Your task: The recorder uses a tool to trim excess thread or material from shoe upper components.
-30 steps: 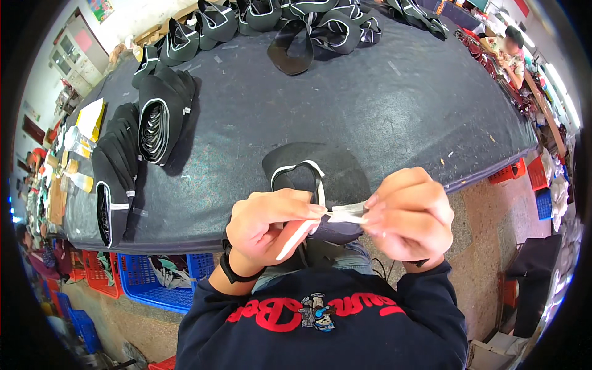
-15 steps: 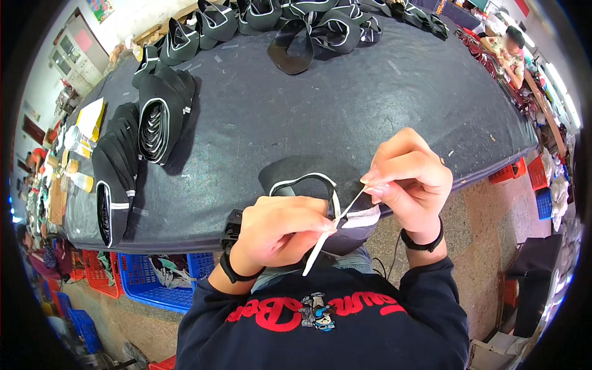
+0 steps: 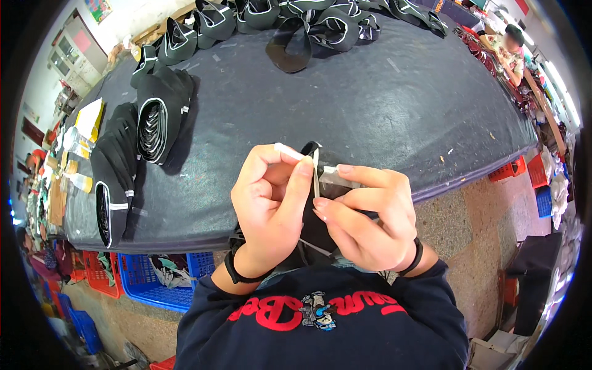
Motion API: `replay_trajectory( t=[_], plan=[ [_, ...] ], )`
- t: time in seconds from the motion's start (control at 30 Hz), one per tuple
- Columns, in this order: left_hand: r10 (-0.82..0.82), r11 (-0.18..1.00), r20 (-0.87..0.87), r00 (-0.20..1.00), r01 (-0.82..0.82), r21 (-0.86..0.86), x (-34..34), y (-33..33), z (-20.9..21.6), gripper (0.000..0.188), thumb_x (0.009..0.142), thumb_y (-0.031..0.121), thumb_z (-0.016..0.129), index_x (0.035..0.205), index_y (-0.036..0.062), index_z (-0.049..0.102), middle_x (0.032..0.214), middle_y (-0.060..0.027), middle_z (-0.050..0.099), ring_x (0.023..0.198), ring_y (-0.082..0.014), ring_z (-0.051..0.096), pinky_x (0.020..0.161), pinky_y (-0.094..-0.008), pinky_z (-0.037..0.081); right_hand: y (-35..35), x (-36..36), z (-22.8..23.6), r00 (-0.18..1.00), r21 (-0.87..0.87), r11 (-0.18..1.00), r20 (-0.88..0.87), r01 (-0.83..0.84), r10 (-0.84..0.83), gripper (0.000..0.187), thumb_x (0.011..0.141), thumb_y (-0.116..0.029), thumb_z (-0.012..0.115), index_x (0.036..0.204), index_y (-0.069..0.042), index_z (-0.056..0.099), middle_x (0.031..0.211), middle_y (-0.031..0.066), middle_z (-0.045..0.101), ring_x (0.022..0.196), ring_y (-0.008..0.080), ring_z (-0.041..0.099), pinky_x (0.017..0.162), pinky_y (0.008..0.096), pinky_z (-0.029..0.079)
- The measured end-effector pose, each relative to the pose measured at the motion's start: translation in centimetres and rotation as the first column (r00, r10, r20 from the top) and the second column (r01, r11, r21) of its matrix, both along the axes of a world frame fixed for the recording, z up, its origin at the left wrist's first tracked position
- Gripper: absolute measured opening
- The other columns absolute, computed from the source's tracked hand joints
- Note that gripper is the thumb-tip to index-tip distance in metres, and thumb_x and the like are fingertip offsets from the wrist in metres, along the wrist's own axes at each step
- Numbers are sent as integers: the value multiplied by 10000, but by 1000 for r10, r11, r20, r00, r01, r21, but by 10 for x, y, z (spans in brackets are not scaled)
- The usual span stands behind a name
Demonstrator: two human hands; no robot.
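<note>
My left hand [image 3: 268, 206] pinches a black curved fabric piece [image 3: 310, 148] with white edging between thumb and fingers. A narrow white strip [image 3: 287, 152] sticks out above its index finger. Close beside it, my right hand [image 3: 373, 216] has thumb and a finger closed on the lower end of the piece's pale edge strip [image 3: 316, 179]. Its index fingertip rests by a whitish patch [image 3: 336, 177] on the right. Both hands hold the piece over the near table edge; much of it is hidden behind the fingers.
Two folded stacks of black, white-edged pieces [image 3: 163, 117] lie on the dark padded table [image 3: 394, 111] at left. More such pieces [image 3: 214, 26] line the far edge. Blue [image 3: 148, 287] and red crates [image 3: 102, 271] stand below. A person [image 3: 507, 52] sits at far right.
My hands have brought the piece up off the table and turned it upright. The right hand has moved down and left; the thread or thin strip stretched between the hands no longer shows.
</note>
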State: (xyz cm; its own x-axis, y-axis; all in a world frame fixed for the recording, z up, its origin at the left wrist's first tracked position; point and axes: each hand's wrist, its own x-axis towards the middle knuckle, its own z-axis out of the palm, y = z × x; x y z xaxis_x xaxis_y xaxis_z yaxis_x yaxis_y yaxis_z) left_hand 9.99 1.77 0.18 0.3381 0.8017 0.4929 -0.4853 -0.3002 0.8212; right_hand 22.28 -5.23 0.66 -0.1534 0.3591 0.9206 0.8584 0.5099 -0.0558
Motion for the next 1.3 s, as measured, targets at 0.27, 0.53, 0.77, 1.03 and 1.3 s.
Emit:
replay_trajectory(
  t=[0.27, 0.53, 0.77, 1.03, 1.3],
  plan=[
    [-71, 962, 44, 997, 80, -262, 6, 2, 8, 41, 910, 26, 538, 935, 25, 506, 761, -12, 618, 654, 4, 518, 546, -154, 386, 1, -7, -10, 977, 77, 977, 60, 198, -203, 248, 576, -110, 665, 818, -68, 698, 774, 12, 551, 931, 266, 649, 735, 327, 392],
    [-132, 928, 7, 991, 126, -351, 4, 5, 10, 50, 913, 56, 545, 943, 26, 518, 763, -7, 618, 631, 2, 500, 513, -154, 361, 5, 2, -16, 979, -8, 982, 82, 189, -187, 246, 586, -69, 659, 829, -58, 697, 768, 21, 545, 932, 271, 648, 738, 332, 394],
    [-167, 907, -2, 986, 153, -393, 3, 14, 7, 70, 915, 87, 549, 946, 33, 518, 768, 4, 593, 664, -24, 540, 562, -170, 437, 11, 7, -12, 966, -28, 983, 192, 179, -171, 191, 626, -86, 679, 811, -46, 699, 762, 19, 543, 960, 274, 637, 753, 347, 412],
    [-251, 817, 9, 968, 217, -533, 3, 17, 3, 53, 916, 86, 540, 936, 43, 517, 782, 3, 587, 665, -41, 556, 584, -195, 480, 7, 25, -10, 935, -102, 993, 354, 63, -23, 198, 616, -96, 693, 809, -51, 698, 796, 25, 556, 995, 291, 622, 725, 349, 445],
    [-284, 793, -24, 959, 220, -568, 4, 21, -1, 57, 916, 87, 538, 929, 36, 516, 778, -7, 586, 659, -54, 571, 574, -210, 488, 5, 40, -2, 874, -207, 978, 474, -9, 108, 205, 601, -102, 691, 806, -89, 700, 874, 27, 576, 1023, 311, 609, 726, 363, 450]
  ],
)
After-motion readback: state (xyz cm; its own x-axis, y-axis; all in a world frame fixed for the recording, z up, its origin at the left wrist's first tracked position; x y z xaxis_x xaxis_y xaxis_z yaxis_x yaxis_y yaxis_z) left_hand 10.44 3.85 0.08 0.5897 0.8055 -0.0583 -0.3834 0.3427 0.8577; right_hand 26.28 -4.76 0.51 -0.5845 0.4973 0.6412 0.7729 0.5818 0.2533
